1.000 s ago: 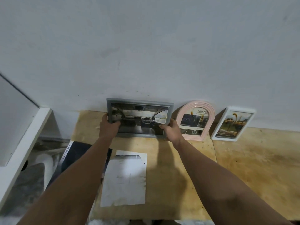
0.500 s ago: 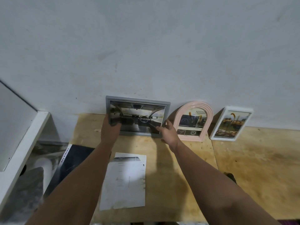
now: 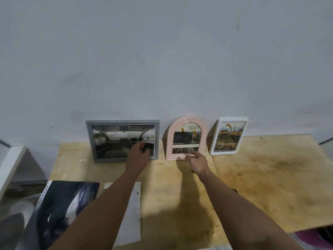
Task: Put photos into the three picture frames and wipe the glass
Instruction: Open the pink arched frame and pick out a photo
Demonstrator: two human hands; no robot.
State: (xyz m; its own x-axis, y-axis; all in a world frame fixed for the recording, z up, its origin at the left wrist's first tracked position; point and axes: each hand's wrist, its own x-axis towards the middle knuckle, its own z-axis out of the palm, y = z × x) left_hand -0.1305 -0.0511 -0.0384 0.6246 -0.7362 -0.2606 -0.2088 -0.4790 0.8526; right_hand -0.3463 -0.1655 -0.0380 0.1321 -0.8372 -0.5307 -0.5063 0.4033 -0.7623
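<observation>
Three picture frames stand in a row at the far edge of the plywood table point(image 3: 270, 186), all leaning against the grey wall point(image 3: 162, 60). On the left is the grey rectangular frame point(image 3: 122, 123) with a photo of a car interior. In the middle is the pink arched frame point(image 3: 169, 141) with a printed page that shows the word "ADVANCE". On the right, a little apart, is the white frame point(image 3: 214, 141) with a photo of yellow machines. The left hand point(image 3: 138, 155) is in front of the lower right part of the grey frame, its fingers curled toward the glass. I cannot tell if it holds something or only touches the frame. The right hand point(image 3: 197, 162) is at the bottom edge of the pink arched frame, with fingers stretched and relaxed, the fingertips at the lower rim, and nothing is in it. Nearer on the table, under the left forearm, lies a white sheet of paper point(image 3: 134, 213). To its left a dark magazine point(image 3: 59, 210) lies over the table's near left edge. A white ledge point(image 3: 10, 165) is at the far left.
</observation>
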